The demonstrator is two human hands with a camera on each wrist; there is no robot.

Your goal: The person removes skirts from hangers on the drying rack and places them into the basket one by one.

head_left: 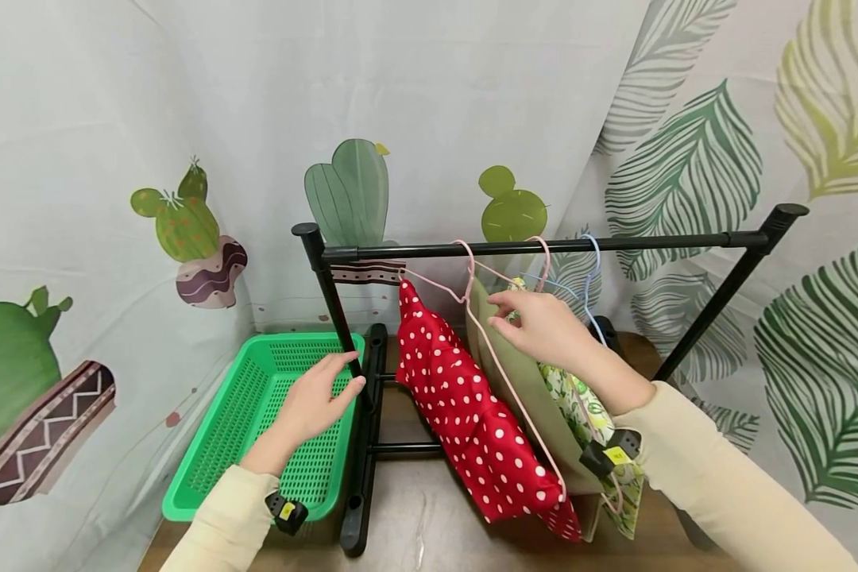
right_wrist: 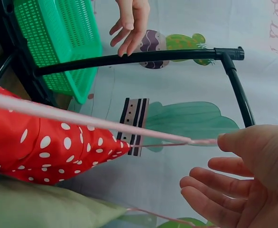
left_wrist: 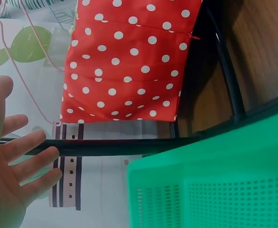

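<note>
My right hand [head_left: 543,322] hovers beside the hangers with fingers loosely bent and nothing held. Left of it, a pink hanger [head_left: 470,274] carries a red fabric piece with white dots [head_left: 465,413]. Behind the red piece hangs plain olive-green fabric [head_left: 543,421], then a leaf-and-fruit patterned piece [head_left: 575,397]. In the right wrist view the thumb overlaps the pink hanger [right_wrist: 153,134]; contact cannot be told. My left hand [head_left: 314,401], fingers spread, is at the rack's left post [head_left: 332,306]; whether it touches is unclear.
The black rack's top bar [head_left: 415,251] also bears another pink hanger [head_left: 546,258] and a blue hanger [head_left: 597,262]. A green perforated basket [head_left: 202,429] stands left of the rack's foot [head_left: 357,500] on the wooden table [head_left: 415,532]. A printed curtain [head_left: 222,95] hangs behind.
</note>
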